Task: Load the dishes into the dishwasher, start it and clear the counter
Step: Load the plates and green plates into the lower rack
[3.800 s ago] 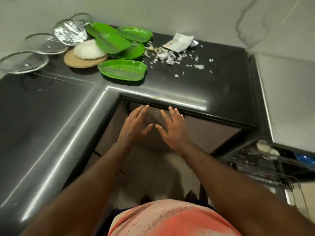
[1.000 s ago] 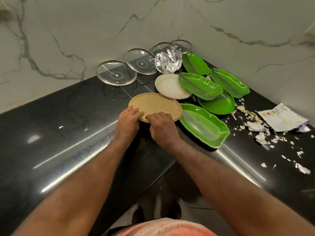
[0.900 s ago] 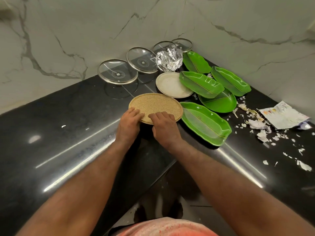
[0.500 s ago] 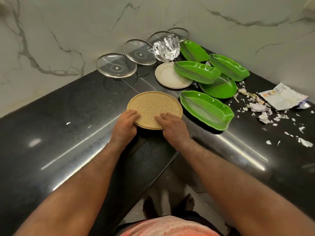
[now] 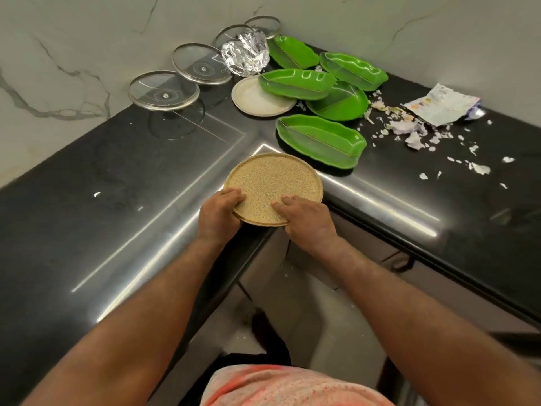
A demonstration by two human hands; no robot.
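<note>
Gripping the tan plate [image 5: 273,183] by its near rim, two-handed: left hand [image 5: 218,212] curled over the left edge, right hand [image 5: 304,219] on the right edge, fingers of both on the speckled top face. What is under the rim is not visible. The plate is at the inner corner of the black counter [image 5: 117,186], its near edge overhanging. Just beyond, to the right and not touching it: nearest green leaf dish [image 5: 320,140]. Further back is a white plate [image 5: 260,98], its right edge overlapped by a second green dish [image 5: 297,83]. Crumpled foil [image 5: 246,54] is behind that. Glass lids [image 5: 164,90] lean on the marble wall [image 5: 73,39]. Paper scraps [image 5: 409,133] and a torn packet [image 5: 442,104] lie far right.
</note>
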